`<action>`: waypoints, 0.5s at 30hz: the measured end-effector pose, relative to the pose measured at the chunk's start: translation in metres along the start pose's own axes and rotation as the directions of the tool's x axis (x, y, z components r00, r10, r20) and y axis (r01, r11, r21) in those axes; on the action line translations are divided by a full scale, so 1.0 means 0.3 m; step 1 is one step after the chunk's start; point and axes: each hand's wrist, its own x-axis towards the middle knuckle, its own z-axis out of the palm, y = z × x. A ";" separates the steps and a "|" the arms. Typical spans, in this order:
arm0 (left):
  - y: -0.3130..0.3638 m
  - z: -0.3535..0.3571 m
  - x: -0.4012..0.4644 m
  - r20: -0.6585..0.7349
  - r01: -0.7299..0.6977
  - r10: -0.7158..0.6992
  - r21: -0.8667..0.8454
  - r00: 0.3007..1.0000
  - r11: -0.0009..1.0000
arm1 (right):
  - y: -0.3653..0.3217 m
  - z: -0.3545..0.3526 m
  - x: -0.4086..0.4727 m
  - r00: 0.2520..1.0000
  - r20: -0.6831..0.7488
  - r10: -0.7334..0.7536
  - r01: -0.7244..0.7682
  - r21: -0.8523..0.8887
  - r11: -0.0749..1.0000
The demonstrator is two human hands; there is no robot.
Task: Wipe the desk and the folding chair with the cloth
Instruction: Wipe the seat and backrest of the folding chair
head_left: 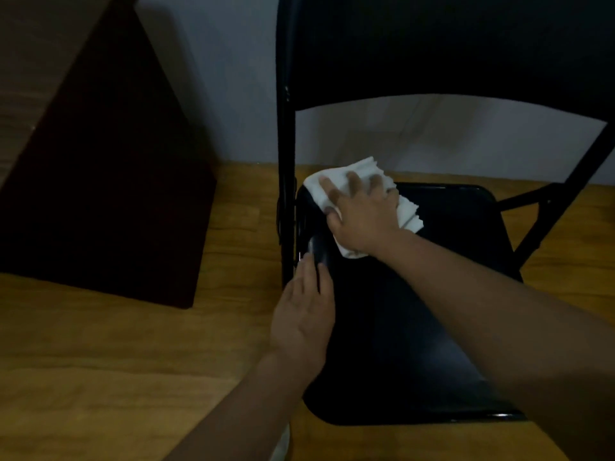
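Observation:
A black folding chair stands in front of me, its seat facing me and its backrest at the top. A white cloth lies on the seat's far left corner. My right hand presses flat on the cloth with fingers spread. My left hand rests on the seat's left edge, fingers curled over the rim. The desk's dark side panel stands at the left, with a strip of its wooden top at the upper left.
The floor is wood-patterned, and a pale wall runs behind the chair. The chair's black frame tube rises at the left, and a slanted leg brace shows at the right.

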 end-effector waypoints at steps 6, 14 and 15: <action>-0.006 -0.010 -0.025 -0.006 0.008 -0.008 -0.051 1.000 0.999 | -0.038 -0.056 -0.015 0.997 0.011 -0.076 0.077 -0.065 0.995; -0.014 -0.090 -0.031 -0.039 -0.028 0.026 -0.071 0.999 0.997 | -0.023 0.071 -0.501 0.981 -0.162 -0.109 0.125 0.086 0.988; -0.014 -0.121 -0.024 -0.045 -0.044 0.042 -0.054 0.998 0.998 | -0.041 0.080 -0.540 0.978 -0.196 -0.070 0.087 0.081 0.993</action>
